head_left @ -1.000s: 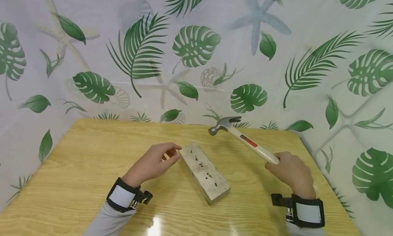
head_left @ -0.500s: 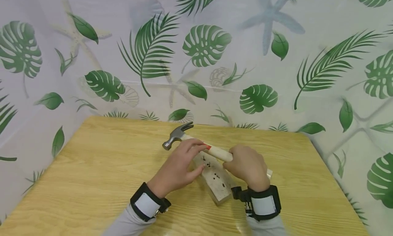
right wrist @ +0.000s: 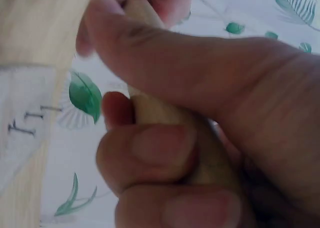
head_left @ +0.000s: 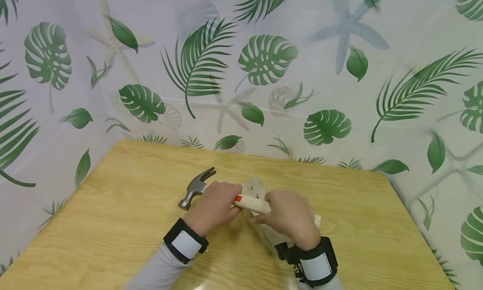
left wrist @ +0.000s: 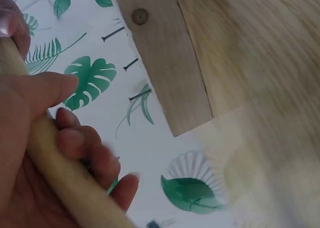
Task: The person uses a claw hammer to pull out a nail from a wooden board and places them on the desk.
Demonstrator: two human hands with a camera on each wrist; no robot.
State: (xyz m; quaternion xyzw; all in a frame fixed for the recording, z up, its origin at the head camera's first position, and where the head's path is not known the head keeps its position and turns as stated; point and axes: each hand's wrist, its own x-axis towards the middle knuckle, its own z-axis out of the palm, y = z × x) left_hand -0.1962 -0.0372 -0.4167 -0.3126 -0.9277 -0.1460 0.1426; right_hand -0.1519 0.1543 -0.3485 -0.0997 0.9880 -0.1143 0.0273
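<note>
A claw hammer (head_left: 252,203) with a pale wooden handle lies across both hands above the table. The left hand (head_left: 216,205) grips the handle close to the steel head, which points left with its claw toward the wall. Farther along, the right hand (head_left: 289,216) holds the handle; its curled fingers (right wrist: 150,155) and thumb wrap it in the right wrist view. Below and behind the hands is a wooden block (left wrist: 162,58), partly hidden in the head view. Several nails (left wrist: 114,34) stick out of its top at different heights.
The wood-grain table (head_left: 143,177) reaches back to a white wall covering (head_left: 211,126) printed with green leaves and starfish. Its right edge runs close beside the same covering. Each wrist wears a black strap (head_left: 185,242).
The right hand has brought the hammer leftward from the right side to over the block. The left hand, relaxed beside the block before, has come onto the handle and now grips it.
</note>
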